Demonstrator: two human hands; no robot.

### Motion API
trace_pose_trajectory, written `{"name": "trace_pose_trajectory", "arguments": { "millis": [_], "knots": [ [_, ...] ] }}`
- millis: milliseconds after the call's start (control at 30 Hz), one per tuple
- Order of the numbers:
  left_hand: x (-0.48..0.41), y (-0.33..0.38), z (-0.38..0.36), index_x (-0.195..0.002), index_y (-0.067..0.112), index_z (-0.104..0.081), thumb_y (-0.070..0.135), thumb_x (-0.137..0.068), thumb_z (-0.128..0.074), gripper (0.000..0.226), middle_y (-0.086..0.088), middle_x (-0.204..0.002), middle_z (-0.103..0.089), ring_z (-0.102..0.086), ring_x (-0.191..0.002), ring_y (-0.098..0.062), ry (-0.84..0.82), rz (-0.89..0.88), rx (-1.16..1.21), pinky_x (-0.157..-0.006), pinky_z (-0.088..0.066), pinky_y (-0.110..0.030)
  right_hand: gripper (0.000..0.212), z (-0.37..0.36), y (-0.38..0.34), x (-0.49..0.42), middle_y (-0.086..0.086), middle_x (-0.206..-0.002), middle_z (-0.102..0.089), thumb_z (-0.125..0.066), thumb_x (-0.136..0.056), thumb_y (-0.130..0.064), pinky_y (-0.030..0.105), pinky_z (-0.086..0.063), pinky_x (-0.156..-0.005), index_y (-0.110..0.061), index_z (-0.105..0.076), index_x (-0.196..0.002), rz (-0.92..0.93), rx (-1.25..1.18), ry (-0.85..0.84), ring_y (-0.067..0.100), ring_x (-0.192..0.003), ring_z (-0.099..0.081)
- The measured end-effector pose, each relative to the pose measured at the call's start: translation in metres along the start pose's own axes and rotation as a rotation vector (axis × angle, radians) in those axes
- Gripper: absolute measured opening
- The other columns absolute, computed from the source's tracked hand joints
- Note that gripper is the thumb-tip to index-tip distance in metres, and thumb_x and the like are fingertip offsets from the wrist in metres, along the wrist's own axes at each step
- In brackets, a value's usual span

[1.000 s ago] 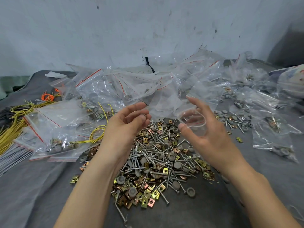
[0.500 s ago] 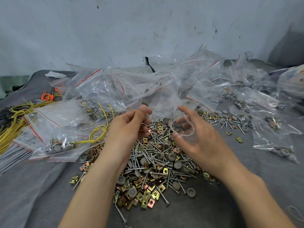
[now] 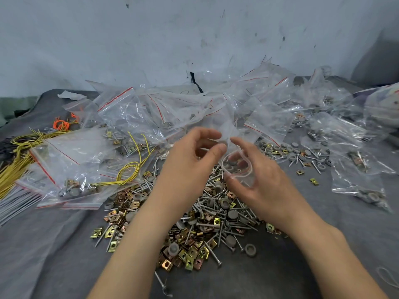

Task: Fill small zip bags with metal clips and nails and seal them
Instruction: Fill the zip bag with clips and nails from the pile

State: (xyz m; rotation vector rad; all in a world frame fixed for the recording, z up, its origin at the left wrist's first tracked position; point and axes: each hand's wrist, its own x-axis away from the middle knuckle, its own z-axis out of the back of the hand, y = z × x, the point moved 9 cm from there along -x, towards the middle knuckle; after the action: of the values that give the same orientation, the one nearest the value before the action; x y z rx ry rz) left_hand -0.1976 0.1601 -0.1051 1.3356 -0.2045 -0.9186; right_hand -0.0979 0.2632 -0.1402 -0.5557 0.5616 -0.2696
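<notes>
Filling is the step in hand. My right hand [image 3: 262,182], at centre frame, curls thumb and fingers round a small clear zip bag with a red-lined rim [image 3: 237,169] and props its mouth open; a few grey pieces [image 3: 232,164] lie inside. My left hand [image 3: 190,162] is just beside the mouth, finger and thumb bent close. Whether they pinch anything I cannot tell. Below lies the heap of steel nails and brass-coloured square clips [image 3: 216,212]. Next, I judge, more pieces go in, then the strip needs pressing shut along its whole length.
</notes>
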Motion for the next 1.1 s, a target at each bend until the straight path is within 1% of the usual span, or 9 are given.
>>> {"name": "trace_pose_trajectory", "arguments": {
  "millis": [67, 200, 267, 400, 500, 600, 700, 967, 1100],
  "knots": [
    [0.004, 0.003, -0.009, -0.101, 0.030, -0.065, 0.019, -0.092, -0.068, 0.015, 0.020, -0.087, -0.071, -0.063, -0.079, 0.006, -0.059, -0.049, -0.116, -0.067, -0.044, -0.007, 0.070, 0.001, -0.001, 0.000, -0.013, -0.120, -0.058, -0.067, -0.089, -0.037, 0.046, -0.048, -0.097, -0.026, -0.036, -0.150, 0.005, 0.000, 0.010, 0.010, -0.110, -0.059],
    [0.009, 0.006, -0.025, -0.109, 0.032, -0.069, 0.021, -0.095, -0.064, 0.018, 0.023, -0.094, -0.071, -0.064, -0.090, 0.007, -0.177, -0.102, -0.222, -0.074, -0.045, -0.007, 0.069, 0.003, -0.002, 0.002, -0.006, -0.131, -0.060, -0.063, -0.087, -0.038, 0.049, -0.047, -0.098, -0.024, -0.037, -0.149, -0.001, -0.026, 0.010, 0.015, -0.116, -0.060],
    [0.008, 0.006, -0.018, -0.115, 0.029, -0.068, 0.023, -0.096, -0.062, 0.021, 0.020, -0.099, -0.071, -0.064, -0.094, 0.008, -0.145, -0.101, -0.217, -0.078, -0.045, -0.007, 0.069, 0.004, -0.002, 0.002, -0.007, -0.126, -0.061, -0.063, -0.088, -0.039, 0.049, -0.047, -0.098, -0.024, -0.036, -0.150, 0.000, -0.022, 0.011, 0.014, -0.114, -0.060],
    [0.004, -0.003, 0.006, -0.114, 0.032, -0.067, 0.029, -0.098, -0.059, 0.018, 0.020, -0.096, -0.069, -0.061, -0.090, 0.010, -0.032, -0.061, -0.259, -0.073, -0.042, -0.003, 0.069, 0.006, 0.001, 0.001, -0.012, -0.120, -0.060, -0.062, -0.088, -0.042, 0.047, -0.046, -0.099, -0.027, -0.035, -0.150, -0.006, -0.022, 0.020, 0.009, -0.110, -0.059],
    [0.007, -0.019, 0.000, -0.120, 0.032, -0.063, 0.030, -0.100, -0.054, 0.022, 0.020, -0.103, -0.067, -0.059, -0.093, 0.011, -0.098, -0.011, -0.451, -0.074, -0.040, -0.003, 0.069, 0.008, 0.002, 0.001, -0.013, -0.120, -0.061, -0.059, -0.088, -0.048, 0.046, -0.047, -0.098, -0.029, -0.034, -0.150, -0.011, -0.019, 0.032, 0.005, -0.108, -0.059],
    [0.013, -0.031, -0.021, -0.125, 0.029, -0.061, 0.028, -0.102, -0.049, 0.026, 0.014, -0.116, -0.067, -0.059, -0.105, -0.001, -0.234, -0.018, -0.652, -0.092, -0.045, -0.021, 0.067, 0.010, 0.004, 0.001, -0.013, -0.119, -0.062, -0.060, -0.088, -0.044, 0.046, -0.047, -0.097, -0.028, -0.037, -0.149, -0.015, -0.033, 0.055, 0.004, -0.106, -0.059],
    [0.018, -0.042, -0.035, -0.125, 0.032, -0.058, 0.029, -0.103, -0.044, 0.027, 0.012, -0.123, -0.062, -0.052, -0.115, -0.013, -0.344, -0.036, -0.865, -0.103, -0.039, -0.038, 0.066, 0.012, 0.004, 0.001, -0.014, -0.119, -0.062, -0.057, -0.088, -0.048, 0.047, -0.048, -0.098, -0.031, -0.035, -0.148, -0.012, -0.033, 0.066, 0.005, -0.107, -0.059],
    [0.019, -0.053, -0.039, -0.128, 0.035, -0.055, 0.031, -0.103, -0.044, 0.028, 0.005, -0.124, -0.054, -0.047, -0.118, -0.019, -0.341, -0.020, -0.979, -0.102, -0.033, -0.037, 0.068, 0.012, 0.006, 0.002, -0.016, -0.119, -0.059, -0.050, -0.086, -0.054, 0.048, -0.047, -0.099, -0.033, -0.033, -0.148, -0.030, -0.035, 0.054, 0.005, -0.109, -0.059],
    [0.017, -0.053, -0.040, -0.119, 0.036, -0.058, 0.033, -0.100, -0.050, 0.020, 0.008, -0.120, -0.056, -0.049, -0.116, -0.018, -0.322, -0.018, -0.970, -0.101, -0.036, -0.037, 0.068, 0.013, 0.004, 0.003, -0.018, -0.117, -0.058, -0.050, -0.086, -0.054, 0.049, -0.047, -0.098, -0.033, -0.033, -0.149, -0.026, -0.027, 0.053, 0.005, -0.108, -0.059]
  ]
}}
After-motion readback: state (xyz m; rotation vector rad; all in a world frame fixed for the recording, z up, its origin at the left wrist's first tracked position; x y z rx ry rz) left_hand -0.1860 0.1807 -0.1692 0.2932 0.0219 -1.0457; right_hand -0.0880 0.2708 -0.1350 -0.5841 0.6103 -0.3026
